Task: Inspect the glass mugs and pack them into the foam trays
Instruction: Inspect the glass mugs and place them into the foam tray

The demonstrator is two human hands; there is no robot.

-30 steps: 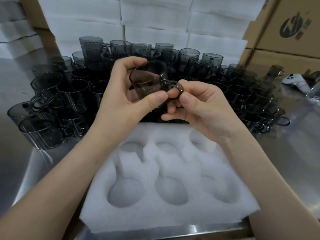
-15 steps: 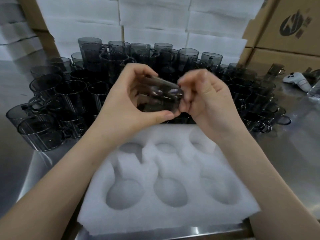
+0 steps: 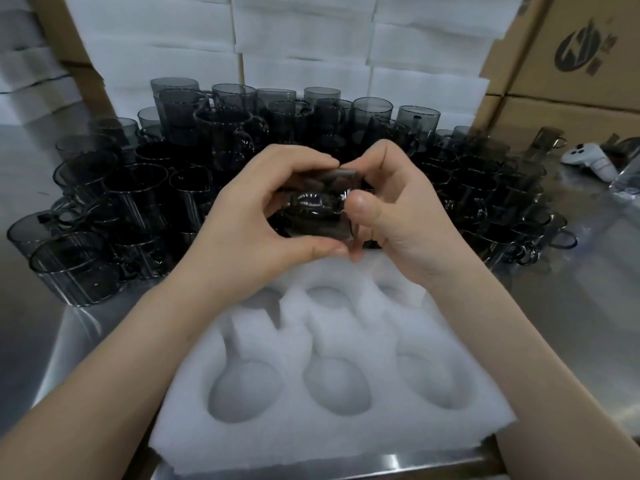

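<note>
In the centre of the frame both hands hold one smoky glass mug [image 3: 317, 209], tipped on its side in the air above the far edge of the foam tray [image 3: 294, 441]. The left hand [image 3: 249, 223] curls round it from the left, its fingers [image 3: 304, 164] arched over the top and the thumb pressed underneath. The right hand [image 3: 405, 220] closes on it from the right, thumb laid across the near face and fingers bent over the top, where they meet those of the left hand. The tray lies on the steel tabletop [image 3: 581, 306] in the lower middle, its rounded pockets showing bare white foam. Behind the hands, across the middle of the frame, a dense crowd of dark mugs [image 3: 138, 192] stands on the tabletop. Stacked foam sheets [image 3: 304, 46] fill the top, cardboard boxes [image 3: 571, 64] the upper right, and a white controller [image 3: 588, 161] lies at the right edge.
</note>
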